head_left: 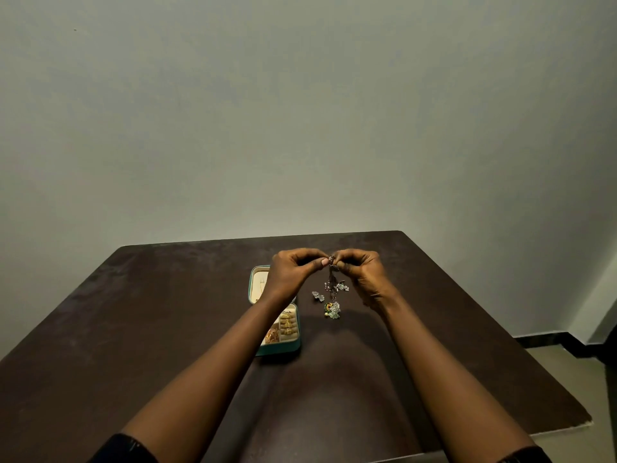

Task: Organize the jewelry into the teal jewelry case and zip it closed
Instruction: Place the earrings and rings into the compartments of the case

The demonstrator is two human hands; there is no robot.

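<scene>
Pinched at its top end btw fingertips of left hand (295, 270) and right hand (362, 274), both clamped on it w/ fingers curled: dark dangly chain piece (332, 280), hanging free above dark table (133, 312), just right of open teal jewelry case (283, 349); too small to tell whether necklace or long earring. Prob very light and limp, no stiffness; likely to swing, kink, snag on itself or on other bits; thin links and small stones prob fragile, so no tugging. Best taken at clasp/top end w/ thumb + forefinger pinch, lower end left hanging straight, then lowered bottom-first and coiled into a free compartment. In case base: gold rings (287, 324) seated in ring rolls, amber-ish bits (272, 335) in compartment just beside; lid open at far side, mostly hidden behind left wrist. Loose on table below the hands: crystal cluster pieces (318, 296), and near them a green-and-gold piece (329, 308); small, hard, prob slippery on facets; better picked by edges or posts, one at a time. Zip not yet done; zip pull not visible.
</scene>
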